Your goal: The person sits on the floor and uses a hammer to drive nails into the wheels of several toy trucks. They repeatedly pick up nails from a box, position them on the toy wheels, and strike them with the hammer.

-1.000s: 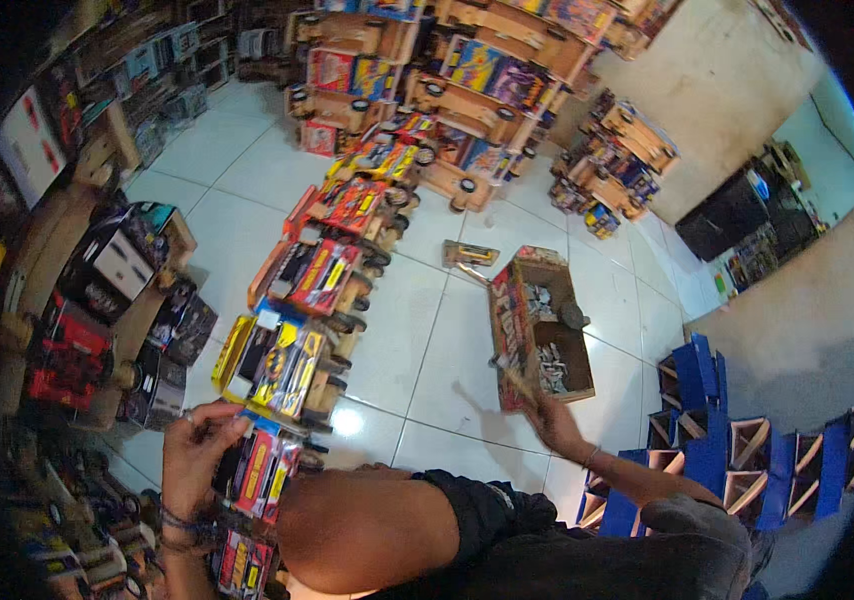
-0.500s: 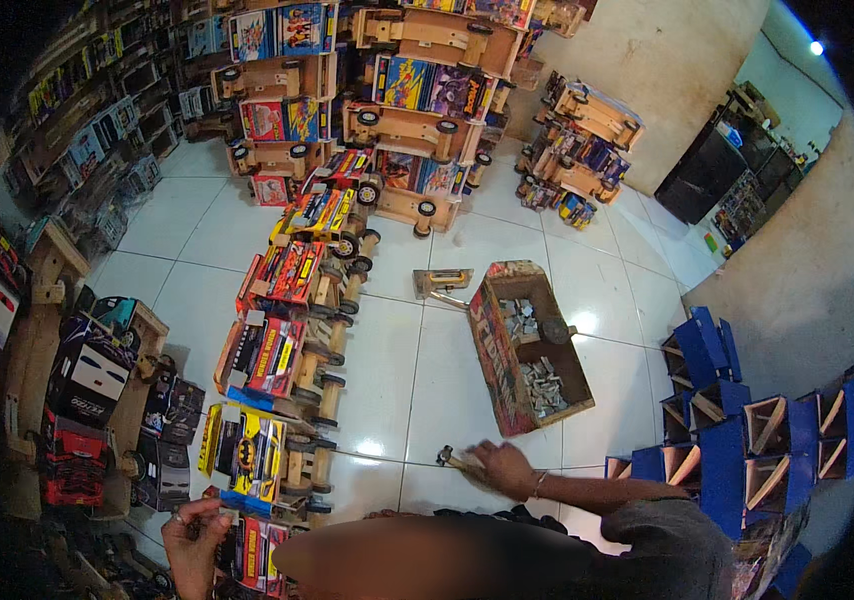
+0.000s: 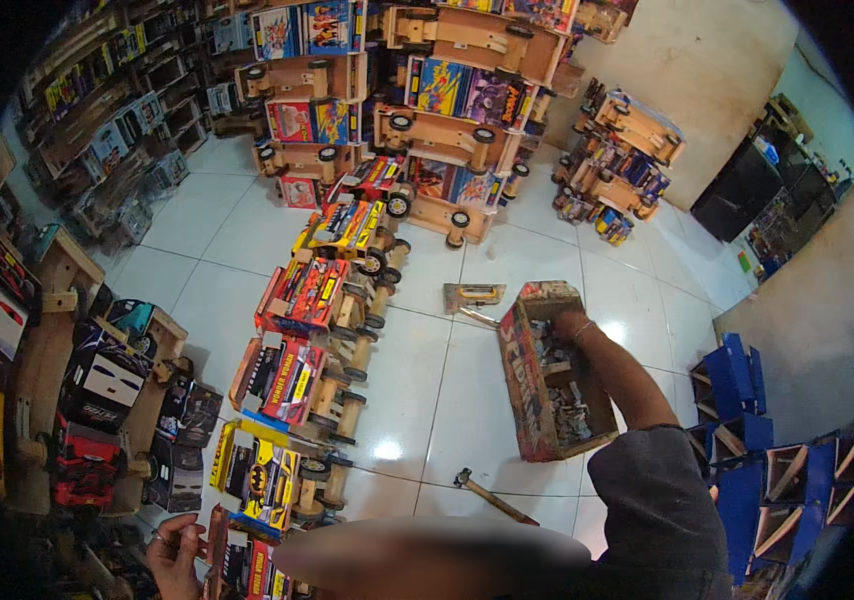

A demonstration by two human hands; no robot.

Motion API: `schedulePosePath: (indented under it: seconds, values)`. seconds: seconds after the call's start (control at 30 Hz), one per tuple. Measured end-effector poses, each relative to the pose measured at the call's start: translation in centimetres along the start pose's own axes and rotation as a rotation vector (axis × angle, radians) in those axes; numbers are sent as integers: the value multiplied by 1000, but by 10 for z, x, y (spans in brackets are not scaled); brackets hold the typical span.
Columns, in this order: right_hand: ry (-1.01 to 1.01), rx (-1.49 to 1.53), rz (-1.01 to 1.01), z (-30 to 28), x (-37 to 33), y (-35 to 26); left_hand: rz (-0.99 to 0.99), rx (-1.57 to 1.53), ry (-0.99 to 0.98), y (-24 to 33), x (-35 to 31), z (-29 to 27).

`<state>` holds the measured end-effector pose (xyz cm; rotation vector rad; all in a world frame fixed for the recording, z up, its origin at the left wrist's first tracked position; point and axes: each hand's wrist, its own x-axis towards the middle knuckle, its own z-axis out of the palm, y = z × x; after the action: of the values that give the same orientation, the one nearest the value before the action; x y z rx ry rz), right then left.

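Observation:
My right hand reaches into the far compartment of an open wooden box. Its fingers are down among the small metal pieces there and hidden from sight. More metal pieces fill the near compartment. On the floor between the box and me lies a hammer, apart from both hands. My left hand is at the lower left, thumb and fingers pinched together beside the nearest red toy truck; whatever it may hold is too small to make out. A yellow toy truck stands just beyond.
A staple gun lies beside the box. Several wooden-wheeled toy trucks form a row at centre left. Stacked trucks stand behind, with dark ones at left. Blue wooden pieces are piled at right.
My right hand has let go of the hammer, now lying on the floor, and moved forward into the box. My left hand stays by the nearest truck. The whole view has shifted slightly.

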<state>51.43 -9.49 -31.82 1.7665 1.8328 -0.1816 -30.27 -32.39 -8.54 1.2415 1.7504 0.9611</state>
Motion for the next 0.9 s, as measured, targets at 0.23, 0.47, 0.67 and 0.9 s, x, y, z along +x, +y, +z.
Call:
schedulePosePath:
  seconds: [0.23, 0.47, 0.67, 0.9]
  values:
    - [190, 397, -4, -90, -66, -9, 10, 49, 46, 21, 10, -1]
    - [441, 994, -554, -262, -210, -163, 109, -174, -14, 86, -7, 47]
    - [482, 945, -1152, -336, -283, -326, 177, -333, -286, 122, -31, 95]
    - [426, 962, -1407, -370, -310, -401, 194, -345, -181, 113, -60, 42]
